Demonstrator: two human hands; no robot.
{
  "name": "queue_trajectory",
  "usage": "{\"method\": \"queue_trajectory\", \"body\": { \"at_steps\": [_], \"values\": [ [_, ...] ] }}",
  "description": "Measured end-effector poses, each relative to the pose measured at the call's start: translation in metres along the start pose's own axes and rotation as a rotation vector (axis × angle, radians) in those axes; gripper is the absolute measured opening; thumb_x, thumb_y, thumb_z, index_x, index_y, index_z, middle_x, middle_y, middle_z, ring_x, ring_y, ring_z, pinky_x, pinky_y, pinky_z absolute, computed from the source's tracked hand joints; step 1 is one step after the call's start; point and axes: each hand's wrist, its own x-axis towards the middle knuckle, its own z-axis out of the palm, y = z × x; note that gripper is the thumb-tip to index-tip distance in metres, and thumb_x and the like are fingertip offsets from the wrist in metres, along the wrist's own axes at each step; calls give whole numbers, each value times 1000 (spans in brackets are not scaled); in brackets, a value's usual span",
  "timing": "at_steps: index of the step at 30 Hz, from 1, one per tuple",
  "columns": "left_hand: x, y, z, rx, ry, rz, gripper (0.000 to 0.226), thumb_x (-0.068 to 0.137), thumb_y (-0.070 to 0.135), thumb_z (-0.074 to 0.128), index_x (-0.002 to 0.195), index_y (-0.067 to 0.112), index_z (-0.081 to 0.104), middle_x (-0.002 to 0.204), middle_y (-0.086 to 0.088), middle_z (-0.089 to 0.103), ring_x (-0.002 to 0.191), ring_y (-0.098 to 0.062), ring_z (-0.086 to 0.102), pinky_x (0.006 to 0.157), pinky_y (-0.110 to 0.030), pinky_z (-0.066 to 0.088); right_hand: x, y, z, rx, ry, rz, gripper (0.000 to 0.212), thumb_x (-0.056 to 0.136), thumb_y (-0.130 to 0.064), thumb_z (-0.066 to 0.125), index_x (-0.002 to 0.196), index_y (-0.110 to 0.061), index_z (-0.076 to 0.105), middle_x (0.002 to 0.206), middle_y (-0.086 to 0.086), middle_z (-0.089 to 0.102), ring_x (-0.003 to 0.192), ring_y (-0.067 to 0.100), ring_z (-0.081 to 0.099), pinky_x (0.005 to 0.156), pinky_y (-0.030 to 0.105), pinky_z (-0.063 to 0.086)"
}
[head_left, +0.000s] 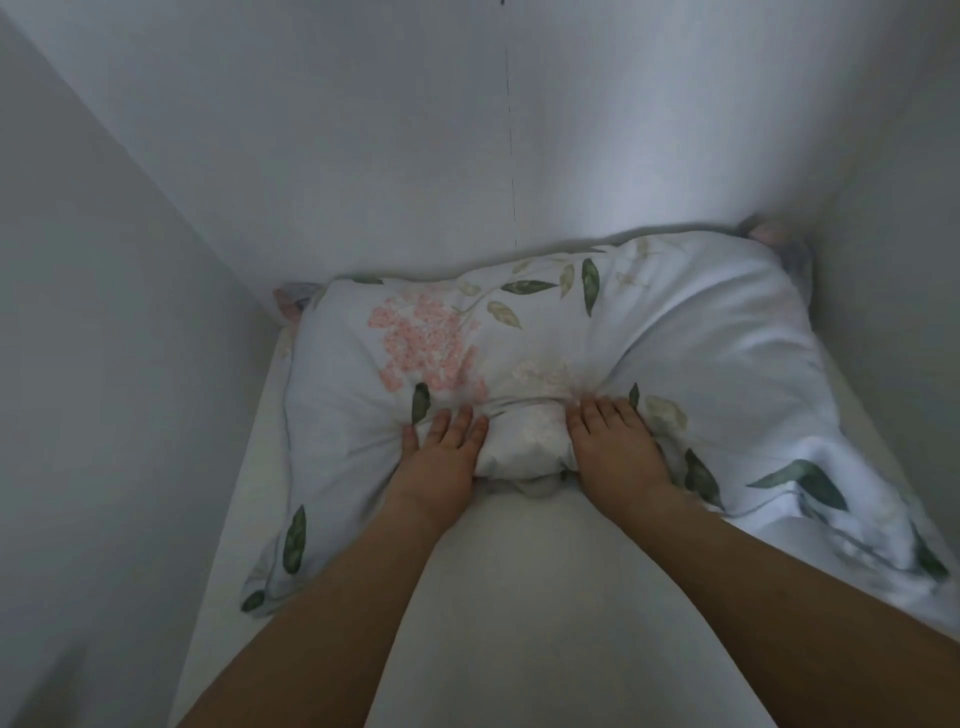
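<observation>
pressing down on a floral pillow (519, 332) at centre frame, left hand (441, 452) and right hand (618, 452) flat with fingers straight, palms sinking into its near edge, gripping nothing, pillow on a white bed (519, 597) against the white wall (467, 130)

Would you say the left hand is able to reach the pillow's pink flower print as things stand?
Probably yes: the left hand presses the pillow just below the pink flower print, with nothing between them.
</observation>
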Motion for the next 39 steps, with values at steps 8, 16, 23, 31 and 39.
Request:
{"method": "queue_trajectory", "body": {
  "at_steps": [8, 16, 23, 31, 39],
  "values": [
    [-89, 31, -31, -48, -177, 38, 66, 92, 13, 54, 150, 19, 25, 150, -8, 35, 135, -30, 38, 107, -44, 34, -91, -7, -91, -17, -288, -87, 31, 96, -15, 44, 122, -10, 59, 119, 11, 66, 107, 29, 65, 90, 38, 50],
    [-239, 58, -207, -272, -24, 10, 39, 97, 30, 39, 133, 19, 52, 128, -8, 59, 116, -26, 57, 96, -33, 42, -184, 26, -311, 130, -399, -2, 25, 95, -32, 50, 104, -17, 69, 101, 1, 69, 97, 22, 67, 83, 32, 50],
    [-396, 97, -370, -297, -68, 82, 29, 101, 29, 42, 116, 15, 62, 113, -5, 67, 101, -23, 64, 83, -28, 45, -295, 59, -495, 169, -560, -6, 31, 87, -44, 57, 96, -15, 66, 97, 4, 69, 82, 23, 62, 74, 33, 49],
    [-552, 118, -512, -438, -14, 118, 24, 97, 21, 46, 100, 13, 69, 99, -8, 71, 89, -25, 66, 71, -28, 42, -435, 64, -662, 293, -497, 35, 46, 89, -52, 50, 127, -26, 52, 118, -1, 64, 102, 21, 63, 91, 40, 49],
    [-651, 142, -578, -459, 24, 141, 16, 93, 13, 51, 90, 6, 65, 93, -11, 65, 83, -22, 58, 67, -24, 34, -550, 46, -738, 492, -291, -108, 94, 85, -44, 54, 155, -23, -6, 163, -7, -1, 148, 15, 8, 118, 32, 8]
  ]
}}
